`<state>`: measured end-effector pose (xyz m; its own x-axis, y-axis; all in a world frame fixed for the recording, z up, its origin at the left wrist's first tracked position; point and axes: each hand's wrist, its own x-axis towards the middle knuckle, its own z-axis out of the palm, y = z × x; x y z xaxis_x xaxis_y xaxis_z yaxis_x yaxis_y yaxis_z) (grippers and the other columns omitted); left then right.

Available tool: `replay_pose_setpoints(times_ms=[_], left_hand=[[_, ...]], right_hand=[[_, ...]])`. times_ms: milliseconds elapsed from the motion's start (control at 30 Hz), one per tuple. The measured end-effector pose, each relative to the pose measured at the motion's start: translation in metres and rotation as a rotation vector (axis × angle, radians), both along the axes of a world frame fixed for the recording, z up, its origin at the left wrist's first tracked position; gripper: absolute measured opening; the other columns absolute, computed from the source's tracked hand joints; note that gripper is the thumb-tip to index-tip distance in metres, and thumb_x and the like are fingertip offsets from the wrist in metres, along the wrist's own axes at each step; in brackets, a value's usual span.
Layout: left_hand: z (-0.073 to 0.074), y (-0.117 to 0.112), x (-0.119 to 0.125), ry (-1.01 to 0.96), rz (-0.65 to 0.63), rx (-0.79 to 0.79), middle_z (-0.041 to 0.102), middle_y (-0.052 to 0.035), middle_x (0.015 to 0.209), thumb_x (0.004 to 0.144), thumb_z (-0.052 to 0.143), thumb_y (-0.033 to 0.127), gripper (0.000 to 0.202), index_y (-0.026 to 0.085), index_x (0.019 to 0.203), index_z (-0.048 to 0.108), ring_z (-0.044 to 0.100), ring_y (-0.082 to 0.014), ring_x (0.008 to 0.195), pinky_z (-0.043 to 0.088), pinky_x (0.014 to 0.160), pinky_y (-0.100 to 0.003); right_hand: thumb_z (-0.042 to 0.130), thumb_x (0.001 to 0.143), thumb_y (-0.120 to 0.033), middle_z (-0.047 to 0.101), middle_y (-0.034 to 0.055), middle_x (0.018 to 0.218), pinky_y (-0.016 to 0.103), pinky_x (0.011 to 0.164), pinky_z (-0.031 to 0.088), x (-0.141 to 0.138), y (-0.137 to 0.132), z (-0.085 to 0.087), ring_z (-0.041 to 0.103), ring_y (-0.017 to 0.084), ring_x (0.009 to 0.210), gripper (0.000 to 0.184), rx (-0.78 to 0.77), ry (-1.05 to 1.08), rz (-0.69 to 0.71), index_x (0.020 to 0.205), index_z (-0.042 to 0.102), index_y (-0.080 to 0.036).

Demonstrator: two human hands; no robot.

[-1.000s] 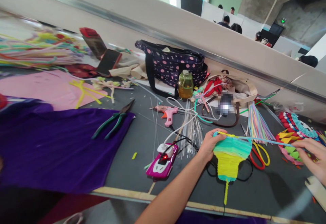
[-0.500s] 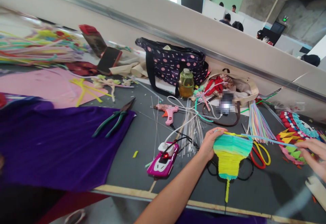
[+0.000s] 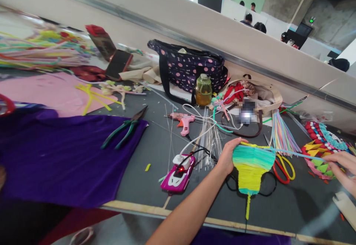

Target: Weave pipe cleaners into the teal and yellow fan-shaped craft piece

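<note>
My left hand point(image 3: 230, 156) pinches the upper left corner of a craft piece point(image 3: 250, 174) wrapped in teal and yellow strands, with a yellow stem hanging from its bottom. From the top edge of the piece a light blue strand point(image 3: 300, 153) stretches to the right. Its far end is pinched in the fingers of my right hand point(image 3: 342, 169), at the right edge of view. Scissors point(image 3: 286, 170) with red and yellow handles lie on the table just behind the piece, partly hidden by it.
A pink glue gun point(image 3: 185, 121), a purple car-shaped power strip point(image 3: 178, 176) and thin wires point(image 3: 211, 144) lie left of the piece. Pliers point(image 3: 125, 130) rest on purple cloth point(image 3: 69, 159). Behind stand a bottle point(image 3: 204, 90) and a patterned bag point(image 3: 183, 67). Pastel strands point(image 3: 282, 133) fan out at right.
Both hands and the craft piece stay nearly in place. The light blue strand remains stretched between them. At far left, a red ring-like handle shows more.
</note>
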<state>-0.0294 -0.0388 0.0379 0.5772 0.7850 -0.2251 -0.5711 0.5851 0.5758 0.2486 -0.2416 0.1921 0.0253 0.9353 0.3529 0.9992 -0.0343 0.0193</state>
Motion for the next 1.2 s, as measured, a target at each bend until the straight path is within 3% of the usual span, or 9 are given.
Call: replay_pose_setpoints(times_ms=[267,400,567,733,933,1200], left_hand=[[0.001,-0.001,-0.001,-0.006,-0.011,0.000,0.072,-0.0097,0.075,0.068,0.072,0.039,0.029,0.011,0.077,0.072,0.065,-0.0209,0.067,0.047,0.070,-0.030],[0.001,0.000,-0.001,-0.011,-0.017,-0.020,0.072,-0.0094,0.073,0.068,0.071,0.039,0.029,0.011,0.077,0.072,0.065,-0.0209,0.065,0.047,0.070,-0.031],[0.002,0.000,-0.002,-0.021,-0.030,-0.030,0.072,-0.0096,0.074,0.069,0.071,0.039,0.029,0.011,0.077,0.071,0.065,-0.0210,0.067,0.047,0.070,-0.030],[0.004,-0.002,-0.002,-0.012,-0.028,-0.007,0.072,-0.0101,0.076,0.070,0.069,0.037,0.027,0.011,0.077,0.071,0.065,-0.0211,0.067,0.047,0.071,-0.031],[0.004,-0.003,-0.001,-0.024,-0.035,0.036,0.073,-0.0109,0.081,0.070,0.069,0.036,0.026,0.011,0.077,0.071,0.066,-0.0231,0.073,0.048,0.073,-0.032],[0.005,-0.004,-0.001,-0.014,0.001,0.071,0.072,-0.0089,0.077,0.069,0.071,0.036,0.026,0.011,0.076,0.069,0.064,-0.0187,0.068,0.048,0.067,-0.028]], right_hand=[[0.046,0.089,-0.048,0.066,0.0043,0.102,0.032,0.085,0.046,-0.024,0.017,0.001,0.063,0.022,0.096,0.029,0.002,0.095,0.021,0.095,0.065,-0.027],[0.047,0.088,-0.044,0.065,0.0062,0.104,0.034,0.085,0.047,-0.021,0.021,-0.012,0.062,0.023,0.096,0.027,-0.039,0.126,0.013,0.094,0.066,-0.026],[0.050,0.087,-0.041,0.066,0.0055,0.103,0.030,0.072,0.051,-0.011,0.027,-0.033,0.064,0.021,0.091,0.024,-0.092,0.180,0.013,0.096,0.067,-0.027],[0.049,0.089,-0.037,0.066,0.0043,0.099,0.029,0.078,0.050,-0.022,0.037,-0.042,0.063,0.019,0.092,0.021,-0.106,0.241,0.042,0.097,0.065,-0.026],[0.048,0.091,-0.037,0.065,0.0035,0.099,0.027,0.078,0.048,-0.053,0.051,-0.052,0.062,0.019,0.092,0.019,-0.131,0.404,0.026,0.096,0.063,-0.026],[0.054,0.087,-0.042,0.066,0.0052,0.097,0.029,0.081,0.046,-0.069,0.082,-0.087,0.061,0.020,0.091,0.021,-0.100,0.827,0.002,0.089,0.062,-0.022]])
